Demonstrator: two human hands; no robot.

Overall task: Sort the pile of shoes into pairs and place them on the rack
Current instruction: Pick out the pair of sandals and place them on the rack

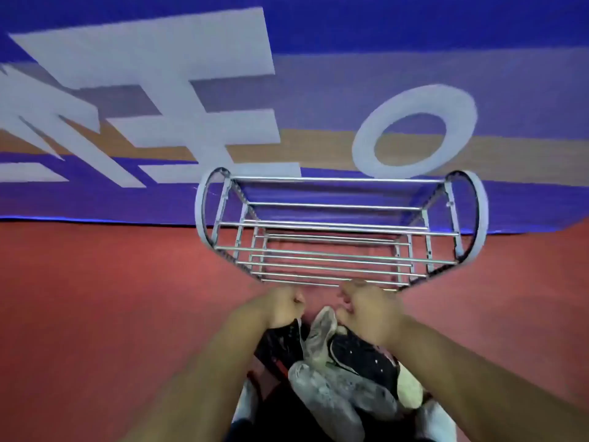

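Low on the red floor (95,298), at the bottom middle of the view, lies the pile (338,387) of shoes, jumbled between the person's two forearms. Both hands hover over its far edge, close together but not touching, between the pile and the rack (334,225). The left hand (283,306) has its fingers curled in. A pale lace (300,330) runs down from under it to a black shoe (279,344), but blur hides whether the fingers pinch it. The right hand (366,309) is curled too, its lower edge against the tip of a grey shoe (321,330) that sticks up, tilted, out of the pile; whether it grips that shoe I cannot tell. Nearer the person a lower grey shoe (331,400) lies beside a speckled black shoe (361,350). All the shoes seen are in the pile. The rack, metal bars with rounded ends, stands just beyond the hands, against a blue banner (382,23) with big pale letters.
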